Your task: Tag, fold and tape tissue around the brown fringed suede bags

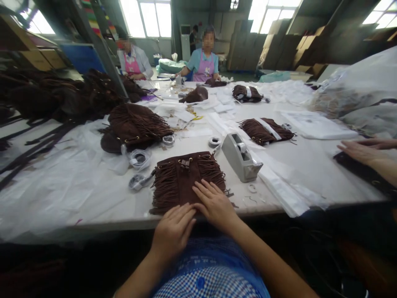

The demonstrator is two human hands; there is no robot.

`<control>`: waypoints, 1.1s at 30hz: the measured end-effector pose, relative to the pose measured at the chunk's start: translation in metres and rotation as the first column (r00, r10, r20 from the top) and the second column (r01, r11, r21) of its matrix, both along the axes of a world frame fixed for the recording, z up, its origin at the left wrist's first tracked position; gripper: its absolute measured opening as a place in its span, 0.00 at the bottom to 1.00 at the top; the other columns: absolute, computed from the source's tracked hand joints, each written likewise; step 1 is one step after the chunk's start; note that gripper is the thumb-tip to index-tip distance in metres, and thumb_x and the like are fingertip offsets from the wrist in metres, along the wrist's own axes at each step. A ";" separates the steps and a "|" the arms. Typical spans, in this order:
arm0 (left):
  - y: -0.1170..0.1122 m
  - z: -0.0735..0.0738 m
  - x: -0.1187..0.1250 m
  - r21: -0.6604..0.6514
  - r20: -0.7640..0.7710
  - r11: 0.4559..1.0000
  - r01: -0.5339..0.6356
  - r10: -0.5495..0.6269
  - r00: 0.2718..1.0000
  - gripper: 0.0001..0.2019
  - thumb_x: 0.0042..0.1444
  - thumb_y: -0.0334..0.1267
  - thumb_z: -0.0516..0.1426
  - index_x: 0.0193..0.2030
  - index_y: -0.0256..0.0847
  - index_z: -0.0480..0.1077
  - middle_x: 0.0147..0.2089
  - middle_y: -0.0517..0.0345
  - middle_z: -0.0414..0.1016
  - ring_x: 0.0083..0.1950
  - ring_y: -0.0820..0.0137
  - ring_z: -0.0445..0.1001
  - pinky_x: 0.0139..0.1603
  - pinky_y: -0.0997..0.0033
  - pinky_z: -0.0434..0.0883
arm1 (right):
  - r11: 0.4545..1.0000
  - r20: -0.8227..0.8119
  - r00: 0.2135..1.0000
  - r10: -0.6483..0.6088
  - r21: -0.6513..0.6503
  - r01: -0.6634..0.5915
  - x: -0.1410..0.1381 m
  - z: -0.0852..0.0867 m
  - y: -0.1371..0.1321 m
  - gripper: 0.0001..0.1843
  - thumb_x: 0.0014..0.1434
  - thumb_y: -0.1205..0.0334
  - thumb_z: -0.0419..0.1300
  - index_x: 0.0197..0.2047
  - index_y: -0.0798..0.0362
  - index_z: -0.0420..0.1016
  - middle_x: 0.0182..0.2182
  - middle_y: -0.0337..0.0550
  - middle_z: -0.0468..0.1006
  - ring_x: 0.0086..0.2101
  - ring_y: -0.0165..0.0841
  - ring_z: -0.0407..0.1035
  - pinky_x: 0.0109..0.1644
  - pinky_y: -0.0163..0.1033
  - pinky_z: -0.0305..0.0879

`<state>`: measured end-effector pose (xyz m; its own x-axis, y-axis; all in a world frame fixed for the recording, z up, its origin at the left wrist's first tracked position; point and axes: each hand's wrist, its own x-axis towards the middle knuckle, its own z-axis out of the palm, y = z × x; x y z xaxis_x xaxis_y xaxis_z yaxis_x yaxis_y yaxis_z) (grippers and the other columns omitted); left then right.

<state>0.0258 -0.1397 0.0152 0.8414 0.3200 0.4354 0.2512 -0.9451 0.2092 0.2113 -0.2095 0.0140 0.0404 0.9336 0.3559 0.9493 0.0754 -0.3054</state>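
"State the position of the item and your hands."

"The brown fringed bag (167,178) lies flat on the white table (307,165), directly in front of me at the near edge. My right hand (215,206) rests palm down on its lower right part, fingers extended and slightly spread. My left hand (173,229) is at the near edge of the bag, fingers together and bent. Whether they pinch the material there, I cannot tell."

"Any writing to record?"

"White lettering runs across my blue apron (201,253), in more than one line; it is too blurred to read. The white plastic packet (316,126) at the right carries faint grey marks, likewise illegible. Across the table, a co-worker's pink apron (204,68) bears a small pale printed figure."

"Adjacent items?"

"A grey tape dispenser (240,159) stands just right of the bag. A plastic-wrapped bundle (136,182) lies close to its left side. Behind the dispenser is a second fringed bag (266,130), crossed by a white strip on which I can read nothing. At the far right, a co-worker's hand (359,152) lies on a dark item (356,167)."
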 end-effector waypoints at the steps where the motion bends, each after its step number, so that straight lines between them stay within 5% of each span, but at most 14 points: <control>1: 0.003 0.005 0.000 -0.004 0.000 0.999 -0.043 0.043 0.999 0.13 0.66 0.37 0.52 0.50 0.42 0.75 0.50 0.53 0.81 0.49 0.63 0.79 0.51 0.62 0.72 | 1.000 0.009 1.000 0.004 -0.019 -0.004 -0.001 0.001 0.000 0.26 0.67 0.55 0.56 0.66 0.54 0.65 0.65 0.50 0.65 0.66 0.46 0.56 0.69 0.55 0.55; 4: 0.016 0.013 0.008 0.035 -0.005 0.984 -0.175 0.176 0.984 0.12 0.67 0.40 0.52 0.41 0.42 0.77 0.45 0.52 0.82 0.42 0.64 0.80 0.43 0.65 0.72 | 0.999 0.015 1.000 -0.006 -0.051 0.006 -0.006 0.008 -0.002 0.23 0.68 0.61 0.52 0.65 0.56 0.67 0.64 0.49 0.67 0.65 0.43 0.57 0.68 0.49 0.57; 9: 0.038 -0.002 0.029 0.149 -0.089 0.979 -0.137 0.151 0.985 0.21 0.67 0.37 0.49 0.65 0.39 0.66 0.69 0.46 0.64 0.69 0.54 0.63 0.65 0.49 0.61 | 0.985 0.012 0.988 -0.155 -0.074 0.155 0.013 0.007 -0.007 0.25 0.68 0.60 0.53 0.66 0.52 0.65 0.66 0.47 0.64 0.66 0.43 0.57 0.70 0.55 0.50; 14: 0.038 -0.012 0.027 0.185 -0.133 0.973 -0.136 0.162 0.978 0.24 0.66 0.37 0.49 0.68 0.41 0.62 0.71 0.50 0.58 0.71 0.56 0.59 0.68 0.50 0.58 | 0.953 -0.013 0.953 -0.303 -0.010 0.303 0.033 0.012 -0.012 0.20 0.68 0.62 0.52 0.61 0.50 0.71 0.61 0.46 0.71 0.62 0.42 0.62 0.69 0.59 0.47; 17: 0.039 -0.013 0.024 0.225 -0.122 0.966 -0.130 0.160 0.980 0.24 0.66 0.37 0.50 0.68 0.41 0.62 0.71 0.50 0.58 0.71 0.55 0.59 0.67 0.49 0.60 | 0.986 -0.010 0.986 -0.165 0.028 0.165 0.028 0.022 0.007 0.19 0.69 0.61 0.52 0.61 0.48 0.72 0.63 0.44 0.69 0.65 0.40 0.57 0.71 0.56 0.43; 21: 0.043 -0.017 0.017 0.283 -0.112 0.954 -0.096 0.133 0.985 0.24 0.64 0.38 0.51 0.67 0.40 0.63 0.70 0.51 0.61 0.70 0.57 0.61 0.70 0.50 0.56 | 0.973 -0.101 0.990 0.102 -0.196 -0.120 0.019 0.025 0.035 0.27 0.67 0.50 0.55 0.66 0.48 0.65 0.66 0.45 0.63 0.68 0.44 0.51 0.72 0.57 0.44; 24: 0.045 -0.021 0.014 0.354 -0.038 0.932 -0.084 0.104 0.994 0.23 0.64 0.37 0.52 0.66 0.39 0.65 0.68 0.52 0.65 0.68 0.60 0.64 0.75 0.50 0.44 | 0.940 -0.229 0.966 0.119 -0.287 -0.183 0.026 0.033 0.037 0.28 0.64 0.50 0.59 0.65 0.50 0.68 0.64 0.47 0.66 0.65 0.45 0.57 0.70 0.55 0.50; 27: 0.043 -0.026 0.017 0.386 0.055 0.922 -0.024 0.002 0.998 0.21 0.65 0.31 0.49 0.63 0.37 0.67 0.66 0.53 0.68 0.67 0.64 0.66 0.76 0.51 0.37 | 0.922 -0.360 0.912 0.199 -0.246 -0.298 0.041 0.060 0.040 0.18 0.65 0.57 0.59 0.56 0.49 0.77 0.53 0.45 0.79 0.55 0.38 0.72 0.62 0.42 0.64; 30: 0.047 -0.034 0.022 0.398 0.129 0.907 0.137 -0.204 0.970 0.22 0.66 0.25 0.44 0.60 0.40 0.71 0.62 0.56 0.73 0.67 0.69 0.66 0.75 0.59 0.46 | 0.954 -0.357 0.910 0.210 -0.129 -0.271 0.063 0.095 0.065 0.15 0.68 0.59 0.55 0.50 0.50 0.81 0.45 0.44 0.83 0.44 0.33 0.77 0.52 0.35 0.69; 33: 0.057 -0.042 0.025 0.364 0.198 0.900 0.241 -0.327 0.924 0.19 0.68 0.28 0.46 0.57 0.42 0.73 0.58 0.58 0.77 0.65 0.72 0.68 0.70 0.69 0.58 | 0.973 -0.189 0.969 0.158 -0.134 -0.185 0.097 0.116 0.110 0.14 0.66 0.60 0.57 0.48 0.52 0.82 0.43 0.45 0.84 0.42 0.35 0.78 0.48 0.36 0.69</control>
